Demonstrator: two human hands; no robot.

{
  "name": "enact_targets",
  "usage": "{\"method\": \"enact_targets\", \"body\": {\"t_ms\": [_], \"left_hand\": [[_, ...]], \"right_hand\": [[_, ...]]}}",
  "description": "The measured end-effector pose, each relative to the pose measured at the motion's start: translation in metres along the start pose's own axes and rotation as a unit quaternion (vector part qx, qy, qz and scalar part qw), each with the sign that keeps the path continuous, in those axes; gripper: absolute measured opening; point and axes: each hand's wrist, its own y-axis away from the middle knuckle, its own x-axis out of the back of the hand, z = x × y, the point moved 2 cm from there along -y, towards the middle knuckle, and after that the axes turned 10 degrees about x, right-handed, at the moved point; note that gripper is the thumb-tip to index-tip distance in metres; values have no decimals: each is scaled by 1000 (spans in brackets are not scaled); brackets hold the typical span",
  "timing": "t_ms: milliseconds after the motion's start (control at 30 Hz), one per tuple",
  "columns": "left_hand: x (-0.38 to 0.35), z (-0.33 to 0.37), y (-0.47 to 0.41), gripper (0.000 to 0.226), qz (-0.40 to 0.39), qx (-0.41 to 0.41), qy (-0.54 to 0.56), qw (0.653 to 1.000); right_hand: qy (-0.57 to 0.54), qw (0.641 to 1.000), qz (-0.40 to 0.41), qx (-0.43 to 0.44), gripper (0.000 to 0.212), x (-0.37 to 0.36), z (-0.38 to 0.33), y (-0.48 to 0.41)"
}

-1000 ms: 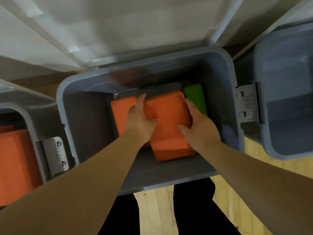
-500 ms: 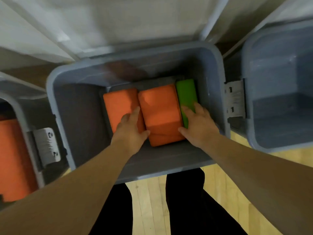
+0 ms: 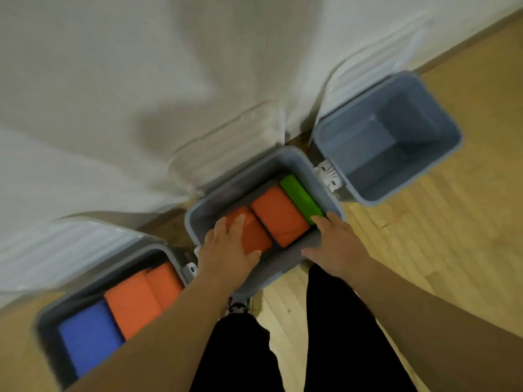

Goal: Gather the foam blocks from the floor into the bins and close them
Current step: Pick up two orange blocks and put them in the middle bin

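Between the left hand (image 3: 226, 250) and the right hand (image 3: 336, 244), the middle bin (image 3: 283, 264) is packed across by the left orange block (image 3: 256, 236), the right orange block (image 3: 278, 215) and the green block (image 3: 300, 198), leaving only a dark strip of bin floor beyond the fingertips. Past that strip a raised lid (image 3: 226, 154) stands in the way. Right of the right hand the right bin (image 3: 368, 142) lies open from above, while left of the left hand the left bin (image 3: 169, 251) is taken up by a blue block (image 3: 90, 332) and orange ones

Under the left hand (image 3: 226, 250) lies an orange block (image 3: 256, 236), with a second orange block (image 3: 278, 215) beside it and a bright green block (image 3: 300, 198) at the right hand (image 3: 336, 244). Their bin (image 3: 254, 176) is grey-blue. Far left of the left hand is a blue block (image 3: 90, 332). The floor (image 3: 452, 250) is pale wood planks.
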Motion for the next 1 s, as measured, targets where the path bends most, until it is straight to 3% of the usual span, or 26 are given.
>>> {"method": "enact_targets", "body": {"t_ms": [200,300,533,733,867,1000], "left_hand": [[59,-21,106,98,40,-127,-137,982],[79,-26,148,100,57,-177,-191,964],[88,44,224,96,90,-313,-252,911],[25,117,307,95,67,-419,-329,844],[-42,143,372,94,64,-475,-403,780],[-119,163,436,90,76,-513,-456,723]], "right_hand": [[-117,983,101,-96,103,-12,-37,155],[-162,967,120,-155,94,-17,-48,229],[-222,918,199,-260,98,-54,-24,361],[-293,851,246,-360,99,-124,10,478],[-320,808,270,-414,99,-191,31,551],[-323,789,253,-457,106,-262,61,624]]}}
